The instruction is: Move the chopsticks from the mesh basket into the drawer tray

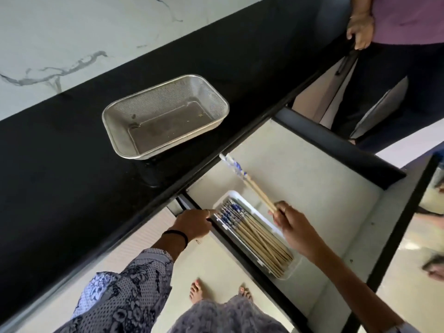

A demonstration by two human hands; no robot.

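Note:
The steel mesh basket (125,143) stands on the black counter with nothing in it. Below it the drawer (312,188) is pulled out. A white tray (242,199) in the drawer's near left corner holds several wooden chopsticks with blue-and-white tops (254,233). My right hand (292,227) is shut on a pair of chopsticks (249,182), pinched at their bare wooden ends, patterned tops pointing up and away over the drawer above the tray. My left hand (193,223) rests on the drawer's left front edge beside the tray, fingers curled on the rim.
The black counter (72,164) runs diagonally with a marble wall behind. Another person (384,32) stands at the far right by the drawer's end, a hand on the counter edge. My bare feet (199,289) show on the floor below.

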